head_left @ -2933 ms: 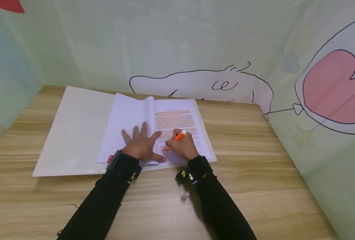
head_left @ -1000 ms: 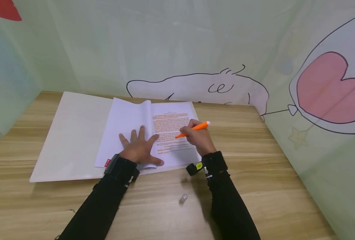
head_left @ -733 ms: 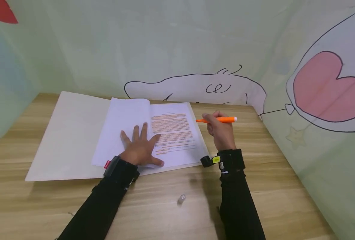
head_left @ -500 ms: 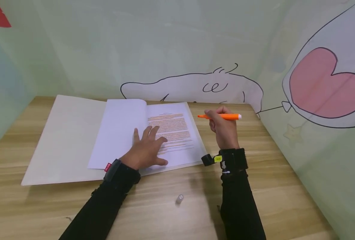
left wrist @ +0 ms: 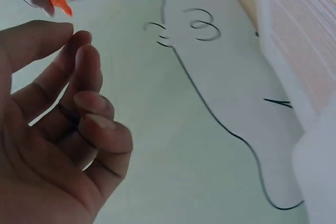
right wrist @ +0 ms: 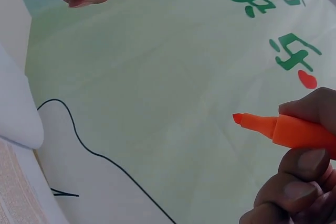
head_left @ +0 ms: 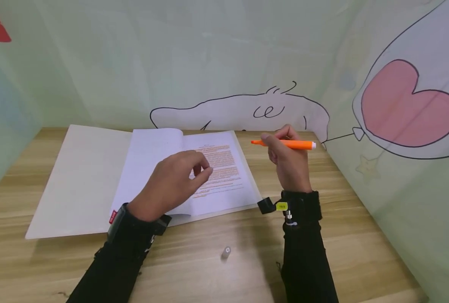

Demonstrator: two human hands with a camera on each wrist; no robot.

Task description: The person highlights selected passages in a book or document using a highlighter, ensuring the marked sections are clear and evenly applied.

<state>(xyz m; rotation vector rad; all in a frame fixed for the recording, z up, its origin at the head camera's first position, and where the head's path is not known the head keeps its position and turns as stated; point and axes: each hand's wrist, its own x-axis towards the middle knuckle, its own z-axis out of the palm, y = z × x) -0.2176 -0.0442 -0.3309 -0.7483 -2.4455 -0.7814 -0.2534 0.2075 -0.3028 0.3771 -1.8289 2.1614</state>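
Note:
An uncapped orange highlighter (head_left: 298,144) is pinched between the thumb and fingers of my right hand (head_left: 292,166), above the table to the right of the folder. Its bare chisel tip points left in the right wrist view. My left hand (head_left: 169,179) hovers over the middle of the open booklet, its fingers loosely bent, thumb and forefinger tips close together with nothing between them. The booklet's right page (head_left: 230,195) carries printed text marked in orange lines. Its blank left page (head_left: 154,143) is turned over, with part of it hidden behind my left hand.
Under the booklet lies an open white folder (head_left: 80,181) with its bare cover to the left. A small greyish cylinder (head_left: 226,252) stands on the wooden table (head_left: 194,269) near me. A printed fabric wall (head_left: 209,54) borders the table behind and at the sides.
My right hand stops marking the page and moves right with the highlighter. My left hand, earlier spread flat on the booklet, lifts and bends its fingers. The turned page settles further left.

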